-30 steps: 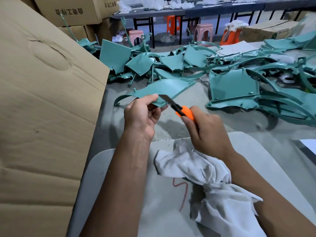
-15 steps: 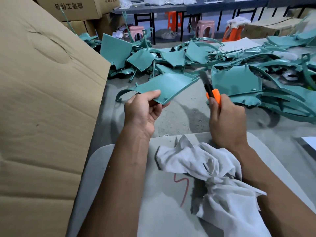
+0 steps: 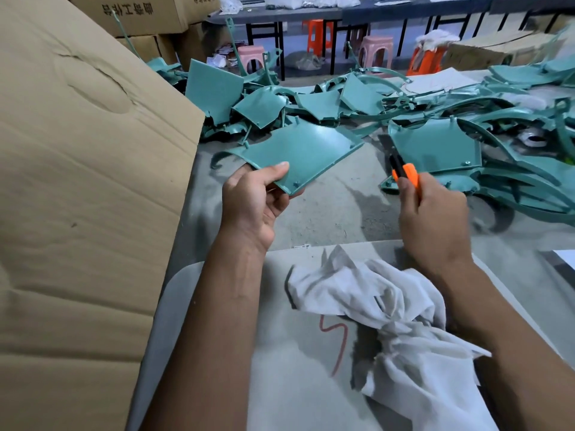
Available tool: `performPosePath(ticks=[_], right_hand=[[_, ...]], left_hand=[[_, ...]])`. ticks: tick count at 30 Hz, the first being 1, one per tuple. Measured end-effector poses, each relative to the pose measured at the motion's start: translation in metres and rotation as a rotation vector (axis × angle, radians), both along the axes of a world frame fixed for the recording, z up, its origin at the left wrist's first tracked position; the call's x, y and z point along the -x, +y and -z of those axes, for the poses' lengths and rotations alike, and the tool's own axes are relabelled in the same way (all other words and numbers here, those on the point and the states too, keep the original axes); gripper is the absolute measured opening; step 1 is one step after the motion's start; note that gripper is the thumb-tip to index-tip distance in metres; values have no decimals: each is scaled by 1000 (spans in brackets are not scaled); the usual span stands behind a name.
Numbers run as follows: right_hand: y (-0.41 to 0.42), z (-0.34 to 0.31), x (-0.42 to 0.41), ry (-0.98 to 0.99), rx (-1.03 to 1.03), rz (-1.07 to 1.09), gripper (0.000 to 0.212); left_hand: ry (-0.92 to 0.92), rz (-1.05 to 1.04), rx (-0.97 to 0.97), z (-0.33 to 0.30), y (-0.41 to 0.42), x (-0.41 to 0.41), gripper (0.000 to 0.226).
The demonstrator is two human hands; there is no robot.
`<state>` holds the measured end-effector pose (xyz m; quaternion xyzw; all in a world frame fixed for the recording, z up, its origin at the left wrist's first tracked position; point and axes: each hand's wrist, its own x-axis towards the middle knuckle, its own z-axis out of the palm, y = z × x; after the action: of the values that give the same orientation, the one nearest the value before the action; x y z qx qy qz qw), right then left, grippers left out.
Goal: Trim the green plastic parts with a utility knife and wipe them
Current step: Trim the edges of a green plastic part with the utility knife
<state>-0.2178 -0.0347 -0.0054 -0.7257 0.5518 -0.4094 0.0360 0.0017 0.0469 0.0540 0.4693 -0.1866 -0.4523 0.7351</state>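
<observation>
One view only, from a head-worn wide-angle camera that looks forward and down, close over the person's forearms. The left hand [image 3: 252, 203] sits just left of centre and the right hand [image 3: 435, 225] toward 3 o'clock. A white rag [image 3: 389, 309] lies near at 5 o'clock, a cardboard sheet [image 3: 77, 213] fills 9 o'clock, and far tables and stools [image 3: 375, 49] curve along 12 o'clock.

Smooth, faintly glossy green plastic panel [image 3: 306, 150] in the left hand [image 3: 252, 202]; orange plastic knife [image 3: 404, 174] in the right hand [image 3: 434, 222]; crumpled white cloth [image 3: 389, 309] beneath; matt cardboard [image 3: 77, 181] leftward.
</observation>
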Motion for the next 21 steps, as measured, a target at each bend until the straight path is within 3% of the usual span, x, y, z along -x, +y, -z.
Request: performPosePath(ticks=[3, 6, 9, 13, 16, 18, 21], right_hand=[[17, -7, -10, -42, 125, -246, 38], [30, -6, -25, 95, 82, -466, 37], [18, 1, -24, 152, 25, -323, 41], [-2, 0, 0, 84, -9, -78, 41], [12, -5, -8, 8, 163, -252, 35], [22, -3, -23, 72, 196, -406, 32], [20, 2, -30, 150, 189, -333, 32]], left_hand=[[-58, -64, -21, 7, -5, 2, 19], [-66, -57, -25, 14, -8, 5, 19], [-72, -34, -25, 17, -8, 3, 18], [-70, -41, -25, 18, -5, -3, 18], [-75, -44, -29, 17, -7, 0, 19], [-57, -28, -31, 15, -6, 2, 18], [-36, 11, -30, 11, -3, 3, 17]])
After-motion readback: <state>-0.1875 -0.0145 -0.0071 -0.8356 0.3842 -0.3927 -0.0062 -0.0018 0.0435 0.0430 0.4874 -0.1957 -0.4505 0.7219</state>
